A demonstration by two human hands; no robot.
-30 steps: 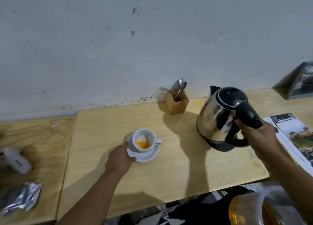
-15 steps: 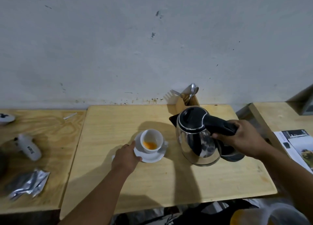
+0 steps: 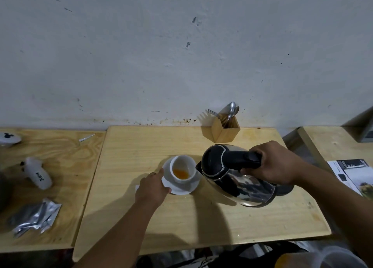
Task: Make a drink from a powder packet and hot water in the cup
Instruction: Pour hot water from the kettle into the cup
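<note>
A white cup (image 3: pixel 182 169) with orange powder in its bottom stands on a white saucer (image 3: pixel 182 188) in the middle of the light wooden table (image 3: pixel 181 223). My left hand (image 3: pixel 151 188) rests on the saucer's left rim. My right hand (image 3: pixel 275 164) grips the black handle of a steel kettle (image 3: pixel 238 177), which is lifted and tipped to the left, its spout right beside the cup's right rim. No water stream is visible. Torn silver packets (image 3: pixel 35 217) lie on the left table.
A wooden cutlery holder (image 3: pixel 224 129) with spoons and a fork stands at the back by the wall. The kettle's black base (image 3: pixel 285 189) sits behind the kettle. A white bottle (image 3: pixel 38 174) lies on the left table (image 3: pixel 54 167). A magazine (image 3: pixel 355 175) lies at right.
My right hand lifted the kettle off its base, carried it left and tipped its spout toward the cup. My left hand stayed on the saucer.
</note>
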